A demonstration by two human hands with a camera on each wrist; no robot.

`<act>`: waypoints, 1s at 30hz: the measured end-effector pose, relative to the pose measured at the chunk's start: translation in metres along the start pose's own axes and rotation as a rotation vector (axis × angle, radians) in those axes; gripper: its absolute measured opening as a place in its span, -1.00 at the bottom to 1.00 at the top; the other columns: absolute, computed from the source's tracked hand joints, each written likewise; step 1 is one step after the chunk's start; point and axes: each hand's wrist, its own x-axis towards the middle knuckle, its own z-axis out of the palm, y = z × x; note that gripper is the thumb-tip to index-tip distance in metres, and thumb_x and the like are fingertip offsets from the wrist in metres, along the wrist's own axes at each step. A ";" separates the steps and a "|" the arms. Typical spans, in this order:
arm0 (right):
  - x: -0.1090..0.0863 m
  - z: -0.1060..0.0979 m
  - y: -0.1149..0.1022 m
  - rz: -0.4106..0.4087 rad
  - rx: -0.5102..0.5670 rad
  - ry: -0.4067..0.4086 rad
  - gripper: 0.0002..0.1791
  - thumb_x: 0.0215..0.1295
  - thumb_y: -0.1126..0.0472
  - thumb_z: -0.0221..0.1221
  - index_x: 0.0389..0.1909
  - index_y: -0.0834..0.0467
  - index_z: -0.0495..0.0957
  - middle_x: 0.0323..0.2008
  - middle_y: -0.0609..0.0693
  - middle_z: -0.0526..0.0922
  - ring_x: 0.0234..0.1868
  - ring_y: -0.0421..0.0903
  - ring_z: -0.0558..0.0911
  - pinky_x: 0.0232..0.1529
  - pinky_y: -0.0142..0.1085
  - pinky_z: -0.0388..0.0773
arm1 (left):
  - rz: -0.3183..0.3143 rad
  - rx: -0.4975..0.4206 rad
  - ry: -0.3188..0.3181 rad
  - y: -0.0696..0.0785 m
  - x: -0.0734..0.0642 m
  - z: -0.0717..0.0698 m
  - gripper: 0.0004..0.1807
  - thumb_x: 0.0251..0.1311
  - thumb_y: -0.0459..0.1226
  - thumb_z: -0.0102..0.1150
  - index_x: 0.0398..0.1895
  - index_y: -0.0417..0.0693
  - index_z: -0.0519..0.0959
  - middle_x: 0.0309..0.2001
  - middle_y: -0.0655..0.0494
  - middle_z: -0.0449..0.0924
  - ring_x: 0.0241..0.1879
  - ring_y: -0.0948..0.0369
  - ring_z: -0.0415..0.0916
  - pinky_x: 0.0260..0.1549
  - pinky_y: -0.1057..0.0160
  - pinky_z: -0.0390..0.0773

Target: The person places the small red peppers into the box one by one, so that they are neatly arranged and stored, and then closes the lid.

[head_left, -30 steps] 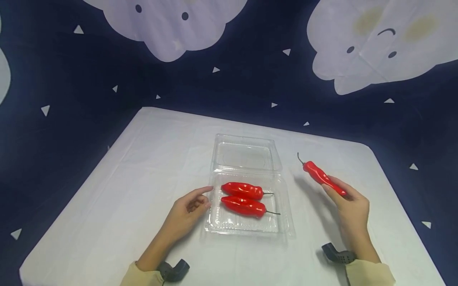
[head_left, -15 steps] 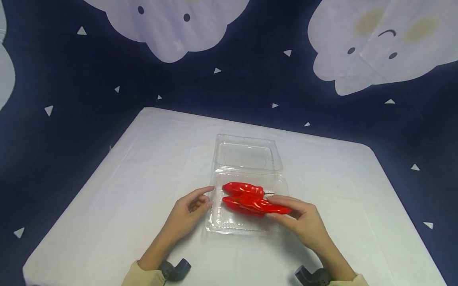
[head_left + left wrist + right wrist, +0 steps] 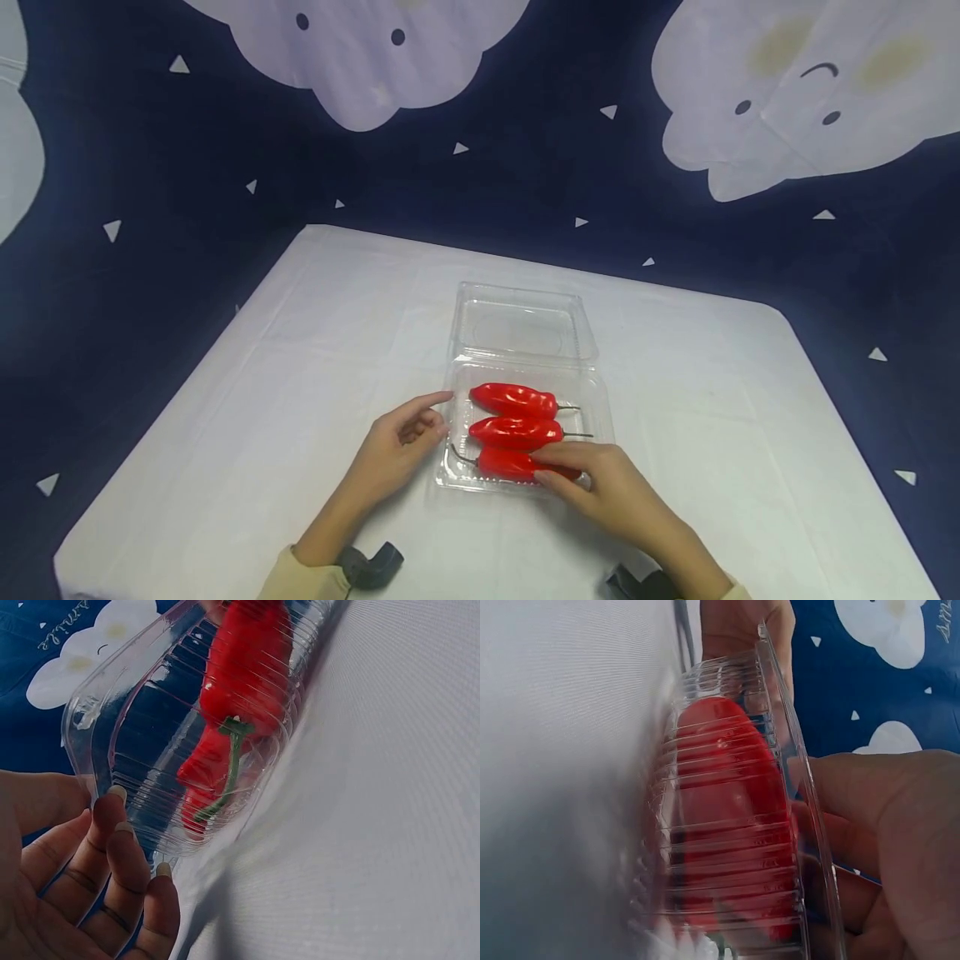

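A clear plastic clamshell container [image 3: 455, 477] lies with its lid folded back. Inside its base are three red chili peppers, lying side by side: the far one [image 3: 513, 399], the middle one [image 3: 517, 432] and the front one [image 3: 502, 463]. My right hand [image 3: 603, 487] pinches the front chili pepper by its tip end, low in the base, its stem pointing left. My left hand [image 3: 401, 450] holds the container's left rim with thumb and index finger. The left wrist view shows its curled fingertips at the rim, beside red pepper [image 3: 251, 675] seen through the ribbed wall.
The transparent lid [image 3: 517, 327] lies flat behind the base. White cloth covers the table [image 3: 337, 333], and a dark blue backdrop [image 3: 525, 183] with clouds hangs behind it. Dark wrist-worn devices sit at the left wrist [image 3: 372, 568] and right wrist [image 3: 641, 583].
My right hand has carried the third chili pepper from right of the container into the front of its base. The middle pepper has shifted slightly. My left hand has stayed at the rim.
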 end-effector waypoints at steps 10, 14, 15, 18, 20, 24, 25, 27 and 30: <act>-0.001 -0.024 0.001 -0.023 -0.080 0.068 -0.70 0.29 0.11 0.40 0.04 -0.10 0.75 -0.04 -0.35 0.72 0.00 -0.28 0.70 0.01 -0.14 0.68 | -0.007 0.012 0.004 -0.001 0.000 0.002 -0.54 0.34 -0.31 0.32 0.30 -0.04 0.57 -0.25 0.15 0.64 -0.29 0.20 0.58 -0.22 0.34 0.60; 0.014 -0.055 0.030 0.096 0.084 0.269 -0.75 0.41 0.12 0.30 0.04 0.07 0.74 -0.10 -0.16 0.78 -0.07 -0.18 0.74 -0.06 -0.23 0.69 | 0.003 0.001 0.008 -0.002 0.000 0.002 -0.54 0.33 -0.33 0.32 0.30 -0.07 0.58 -0.24 0.14 0.64 -0.28 0.20 0.59 -0.21 0.33 0.61; 0.019 -0.063 0.043 0.141 0.165 0.310 -0.72 0.45 0.10 0.26 0.06 0.12 0.72 -0.12 -0.10 0.78 -0.09 -0.16 0.74 -0.08 -0.27 0.69 | 0.001 -0.002 0.007 -0.002 0.000 0.002 -0.54 0.33 -0.33 0.32 0.29 -0.07 0.58 -0.24 0.14 0.64 -0.28 0.20 0.59 -0.20 0.33 0.61; 0.037 -0.078 0.081 0.327 0.436 0.359 -0.53 0.52 -0.03 0.16 0.18 0.27 0.61 -0.17 -0.02 0.75 -0.15 -0.18 0.73 -0.11 -0.36 0.68 | -0.018 -0.002 0.006 -0.002 -0.001 0.000 -0.54 0.33 -0.32 0.32 0.30 -0.06 0.58 -0.23 0.13 0.64 -0.26 0.19 0.60 -0.19 0.33 0.60; 0.044 -0.082 0.102 0.424 0.589 0.329 -0.44 0.56 -0.04 0.11 0.28 0.35 0.50 -0.17 0.00 0.71 -0.15 -0.19 0.72 -0.10 -0.31 0.68 | -0.027 -0.001 -0.002 -0.003 -0.001 0.000 -0.53 0.34 -0.32 0.31 0.31 -0.06 0.57 -0.23 0.13 0.64 -0.25 0.19 0.61 -0.18 0.33 0.60; 0.054 -0.075 0.126 0.533 0.754 0.200 -0.42 0.59 0.05 0.07 0.39 0.39 0.35 -0.09 0.01 0.66 -0.13 -0.19 0.70 -0.03 -0.25 0.68 | -0.031 -0.006 -0.010 -0.004 0.000 0.000 -0.53 0.35 -0.30 0.30 0.31 -0.06 0.57 -0.23 0.12 0.64 -0.25 0.20 0.60 -0.19 0.33 0.58; 0.056 -0.072 0.129 0.539 0.766 0.176 -0.39 0.59 0.04 0.07 0.41 0.39 0.32 -0.08 0.02 0.66 -0.12 -0.19 0.70 -0.02 -0.25 0.68 | -0.031 -0.008 -0.010 -0.003 0.000 0.000 -0.54 0.35 -0.30 0.30 0.32 -0.05 0.57 -0.23 0.12 0.64 -0.25 0.19 0.60 -0.19 0.34 0.58; 0.061 -0.065 0.132 0.544 0.781 0.152 -0.36 0.57 -0.02 0.09 0.42 0.37 0.32 -0.06 0.02 0.65 -0.12 -0.21 0.69 -0.01 -0.27 0.67 | -0.032 -0.010 -0.006 -0.002 0.000 -0.001 -0.54 0.35 -0.29 0.30 0.31 -0.04 0.57 -0.23 0.11 0.64 -0.26 0.19 0.60 -0.20 0.34 0.57; 0.069 -0.057 0.133 0.533 0.790 0.146 -0.28 0.53 -0.15 0.10 0.43 0.32 0.33 -0.07 0.02 0.63 -0.13 -0.22 0.68 -0.03 -0.30 0.67 | -0.046 -0.016 -0.002 -0.001 -0.001 -0.002 -0.54 0.35 -0.29 0.29 0.32 -0.01 0.57 -0.22 0.12 0.64 -0.25 0.18 0.60 -0.20 0.34 0.57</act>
